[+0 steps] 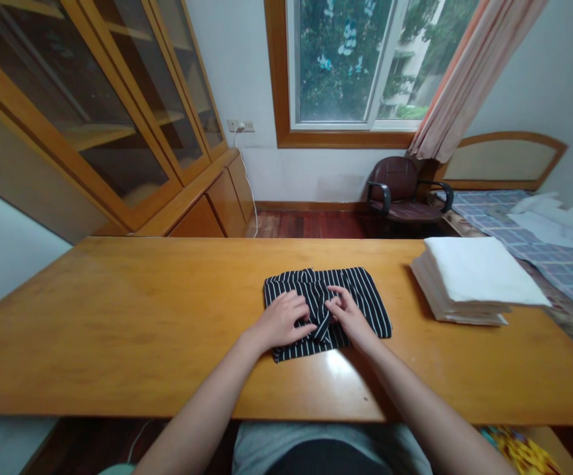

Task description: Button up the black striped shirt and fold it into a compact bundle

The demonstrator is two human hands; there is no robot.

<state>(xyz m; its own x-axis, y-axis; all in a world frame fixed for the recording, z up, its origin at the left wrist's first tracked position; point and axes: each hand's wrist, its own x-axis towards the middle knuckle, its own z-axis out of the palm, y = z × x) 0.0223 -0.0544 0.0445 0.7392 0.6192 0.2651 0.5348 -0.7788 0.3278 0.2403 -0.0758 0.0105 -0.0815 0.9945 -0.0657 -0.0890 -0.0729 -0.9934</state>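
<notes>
A black cloth with thin white stripes (366, 297) lies folded near the middle of the wooden table (118, 316). My left hand (282, 320) rests on its left half, fingers curled onto a bunched fold at the centre. My right hand (350, 316) sits on the right half, fingertips pinching the same fold of cloth. The two hands almost touch over the middle of the cloth.
A stack of folded white cloths (469, 277) sits on the table's right end. Beyond the table are a dark armchair (400, 188), a bed with a checked cover (554, 244), a glass-door cabinet (118, 112) and a window (360, 59).
</notes>
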